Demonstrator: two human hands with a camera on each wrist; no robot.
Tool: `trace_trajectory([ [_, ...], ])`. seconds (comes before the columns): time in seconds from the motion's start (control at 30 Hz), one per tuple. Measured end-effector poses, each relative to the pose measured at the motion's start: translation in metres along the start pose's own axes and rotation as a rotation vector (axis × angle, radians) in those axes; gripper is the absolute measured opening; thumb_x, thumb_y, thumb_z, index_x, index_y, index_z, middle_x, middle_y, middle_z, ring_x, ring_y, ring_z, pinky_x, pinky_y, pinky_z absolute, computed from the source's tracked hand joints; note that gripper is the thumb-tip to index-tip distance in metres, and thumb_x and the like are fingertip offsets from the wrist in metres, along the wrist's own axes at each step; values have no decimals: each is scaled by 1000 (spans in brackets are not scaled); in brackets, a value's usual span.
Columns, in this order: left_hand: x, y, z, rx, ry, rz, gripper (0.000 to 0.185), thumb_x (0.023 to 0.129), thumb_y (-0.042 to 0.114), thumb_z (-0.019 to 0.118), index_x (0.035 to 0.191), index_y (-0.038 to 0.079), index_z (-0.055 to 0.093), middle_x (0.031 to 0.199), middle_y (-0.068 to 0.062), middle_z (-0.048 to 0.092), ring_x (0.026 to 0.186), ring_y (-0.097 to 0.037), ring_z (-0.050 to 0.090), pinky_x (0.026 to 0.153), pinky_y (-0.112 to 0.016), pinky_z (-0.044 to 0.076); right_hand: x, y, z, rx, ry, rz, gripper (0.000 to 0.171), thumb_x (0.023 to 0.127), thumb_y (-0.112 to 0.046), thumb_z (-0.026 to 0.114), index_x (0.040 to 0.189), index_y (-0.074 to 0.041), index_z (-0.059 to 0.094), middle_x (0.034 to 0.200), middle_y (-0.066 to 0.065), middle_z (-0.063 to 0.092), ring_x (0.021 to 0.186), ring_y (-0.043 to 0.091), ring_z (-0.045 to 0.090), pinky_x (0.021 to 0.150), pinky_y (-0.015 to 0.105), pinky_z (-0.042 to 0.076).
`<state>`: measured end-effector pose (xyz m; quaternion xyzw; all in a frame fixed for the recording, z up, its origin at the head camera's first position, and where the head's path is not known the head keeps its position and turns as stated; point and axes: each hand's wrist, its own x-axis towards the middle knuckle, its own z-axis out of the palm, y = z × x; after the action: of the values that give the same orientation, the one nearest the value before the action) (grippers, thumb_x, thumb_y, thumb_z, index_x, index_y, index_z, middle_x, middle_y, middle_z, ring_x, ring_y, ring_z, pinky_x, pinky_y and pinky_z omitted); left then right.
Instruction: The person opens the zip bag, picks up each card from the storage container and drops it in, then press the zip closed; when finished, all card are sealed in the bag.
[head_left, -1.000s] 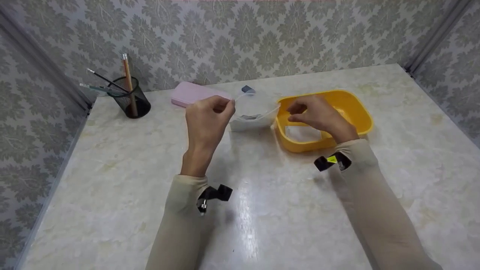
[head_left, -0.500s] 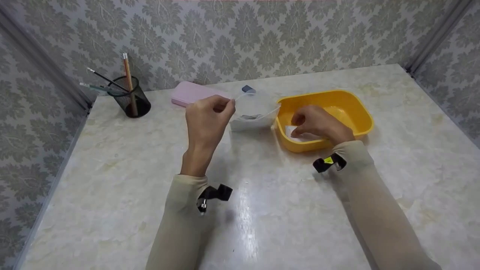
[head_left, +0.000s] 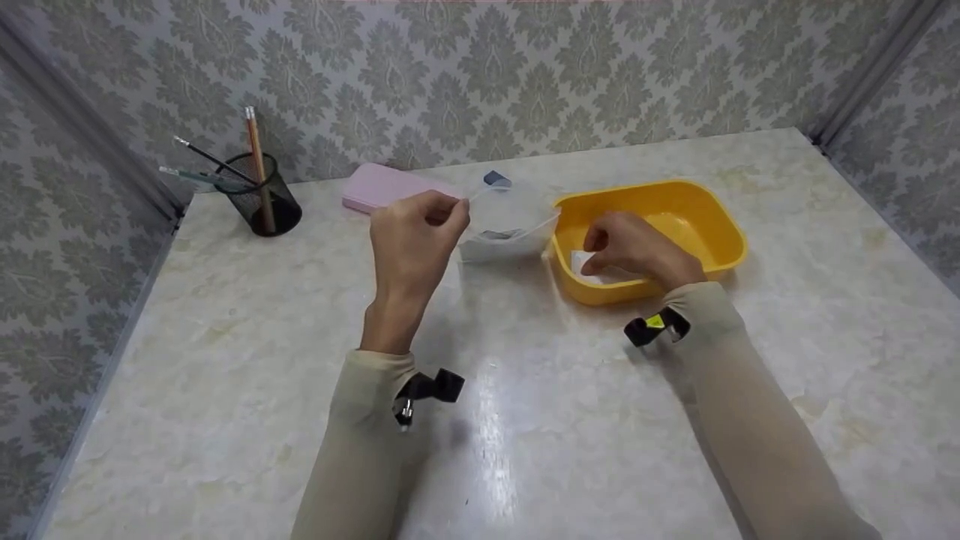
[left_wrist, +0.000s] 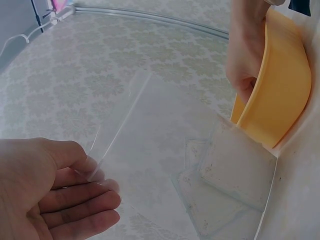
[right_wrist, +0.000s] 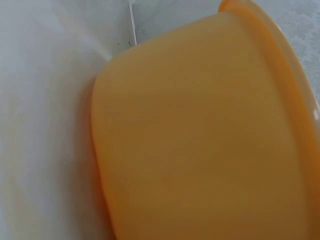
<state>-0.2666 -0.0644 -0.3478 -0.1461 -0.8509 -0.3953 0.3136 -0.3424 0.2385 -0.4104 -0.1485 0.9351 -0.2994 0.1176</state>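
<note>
My left hand (head_left: pixel 416 244) pinches the rim of a clear plastic bag (left_wrist: pixel 145 115) between thumb and fingertips. The bag stands on the table with its mouth spread wide. Several flat square packets (left_wrist: pixel 240 165) show through its wall in the left wrist view. Beside it on the right is a yellow basin (head_left: pixel 739 247), whose outer wall fills most of the right wrist view. Inside, my right hand (head_left: pixel 637 244) reaches down with curled fingers and holds a white square packet (head_left: pixel 581 262) at the near left corner. Its fingertips are partly hidden.
A black mesh pen cup (head_left: pixel 259 199) with several pencils stands at the back left. Against the wall lies a pink case (head_left: pixel 390 186), partly behind my left hand. A small blue-grey object (head_left: pixel 496 178) sits behind the bag. Patterned walls enclose the table (head_left: pixel 525 420).
My right hand has gone from beside the bag's mouth down into the basin, onto the white packet, and stayed there since. My left hand and the bag have hardly moved.
</note>
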Motion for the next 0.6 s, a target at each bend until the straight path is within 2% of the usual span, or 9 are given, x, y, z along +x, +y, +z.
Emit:
trace_trajectory([
  [0.23, 1, 0, 0, 8, -1, -10, 16, 97, 12, 75, 90, 1, 84, 79, -10, 78, 70, -23, 74, 70, -40, 59, -2, 0, 0, 25, 15, 21, 29, 91, -11, 87, 110, -3, 67, 104, 13, 65, 92, 30, 58, 82, 39, 50],
  [0.4, 0, 1, 0, 13, -3, -21, 16, 97, 13, 76, 90, 1, 84, 79, -10, 78, 70, -23, 74, 70, -39, 59, -2, 1, -2, 70, 37, 20, 32, 91, -9, 86, 113, -2, 63, 110, 15, 63, 99, 32, 56, 91, 41, 48],
  [0.6, 1, 1, 0, 14, -2, -23, 17, 97, 13, 76, 91, 1, 84, 79, -9, 78, 70, -24, 74, 71, -41, 59, -2, 0, -6, 75, 72, -29, 29, 95, -9, 82, 119, 0, 68, 113, 16, 66, 101, 33, 56, 95, 43, 49],
])
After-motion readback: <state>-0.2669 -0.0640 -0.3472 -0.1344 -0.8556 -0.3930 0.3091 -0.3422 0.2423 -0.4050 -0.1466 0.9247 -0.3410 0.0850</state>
